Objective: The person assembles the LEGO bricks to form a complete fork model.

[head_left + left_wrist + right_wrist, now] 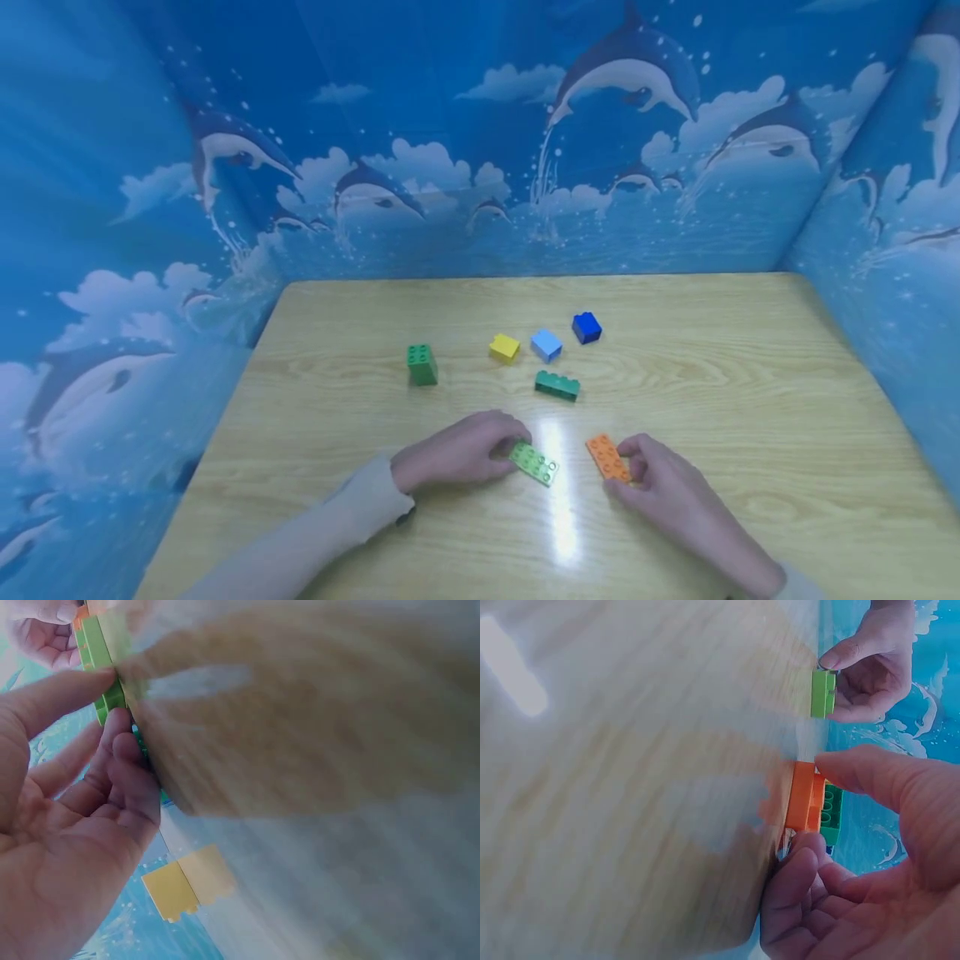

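My left hand (467,450) pinches the left end of a light green toy brick (534,463), its studs facing up. To the right, my right hand (670,492) grips an orange toy brick (607,458) between thumb and fingers, also studs up. A gap separates the two bricks. The left wrist view has the thumb pressed on the light green brick (96,664), low over the tabletop. From the right wrist, the orange brick (802,796) appears at the table surface; whether either brick touches it, I cannot tell.
Beyond the hands lie a long dark green brick (557,385), a yellow brick (504,349), a light blue brick (547,345) and a dark blue brick (587,327). A tall green block (422,367) stands farther left. Dolphin-printed curtains (465,242) border the wooden table (720,375).
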Tool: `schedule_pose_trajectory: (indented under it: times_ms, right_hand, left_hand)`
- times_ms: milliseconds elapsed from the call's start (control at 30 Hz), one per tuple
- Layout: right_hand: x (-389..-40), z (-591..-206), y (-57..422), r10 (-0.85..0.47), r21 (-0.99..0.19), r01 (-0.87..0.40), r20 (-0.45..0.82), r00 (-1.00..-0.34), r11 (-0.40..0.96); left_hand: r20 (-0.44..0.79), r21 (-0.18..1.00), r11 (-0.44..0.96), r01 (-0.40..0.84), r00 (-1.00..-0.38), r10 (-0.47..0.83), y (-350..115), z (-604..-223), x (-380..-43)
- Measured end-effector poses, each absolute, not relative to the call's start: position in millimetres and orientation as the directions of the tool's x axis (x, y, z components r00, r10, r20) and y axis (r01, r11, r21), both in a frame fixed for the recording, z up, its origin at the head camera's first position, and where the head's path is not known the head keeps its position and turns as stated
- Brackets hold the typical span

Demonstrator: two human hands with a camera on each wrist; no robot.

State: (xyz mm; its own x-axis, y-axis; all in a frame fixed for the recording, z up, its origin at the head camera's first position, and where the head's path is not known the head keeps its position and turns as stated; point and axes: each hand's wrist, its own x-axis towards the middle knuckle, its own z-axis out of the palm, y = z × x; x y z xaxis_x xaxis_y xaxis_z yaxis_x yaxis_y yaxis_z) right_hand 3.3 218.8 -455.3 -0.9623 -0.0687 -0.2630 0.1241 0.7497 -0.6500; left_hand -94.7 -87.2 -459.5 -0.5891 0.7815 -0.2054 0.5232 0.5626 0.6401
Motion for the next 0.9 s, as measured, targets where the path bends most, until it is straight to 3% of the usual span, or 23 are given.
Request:
schedule_pose_trajectory:
  times_ms: [500, 700, 900]
  right_hand:
    - [-3.4, -456.7, 229.9, -0.184, -0.718, 0.045, -0.237, -0.954, 0.695]
    - [-10.0, -456.8, 228.3, -0.209, -0.742, 0.053, -0.255, -0.944, 0.669]
    - [-17.1, -455.9, 228.7, -0.271, -0.770, 0.010, -0.237, -0.933, 0.639]
  left_hand:
    - [-0.222, 0.754, 0.593, 0.284, -0.739, 0.636, -87.5, -461.1, -85.8]
    - [-0.258, 0.776, 0.600, 0.195, -0.770, 0.584, -87.2, -458.6, -80.7]
    - [-0.221, 0.797, 0.574, 0.187, -0.795, 0.565, -87.1, -459.1, -73.9]
